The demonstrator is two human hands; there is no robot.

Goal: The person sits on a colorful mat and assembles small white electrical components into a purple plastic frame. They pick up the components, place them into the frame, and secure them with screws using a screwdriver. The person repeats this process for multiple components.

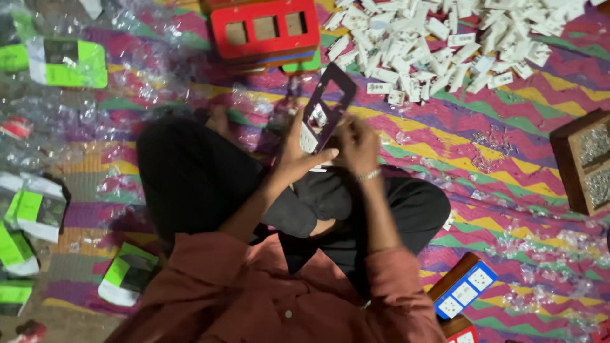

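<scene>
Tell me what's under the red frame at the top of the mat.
Under the red frame lies a stack of similar frames: blue and green edges show at its lower side. Brown shows through its three windows. How many frames are stacked is hidden by the red one.

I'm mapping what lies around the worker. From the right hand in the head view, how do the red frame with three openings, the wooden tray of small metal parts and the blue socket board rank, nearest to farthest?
1. Red frame: up and left of the right hand, at the top.
2. Blue socket board: below and right, by the knee.
3. Wooden tray: far right edge.

The first two are fairly close to call.
</scene>
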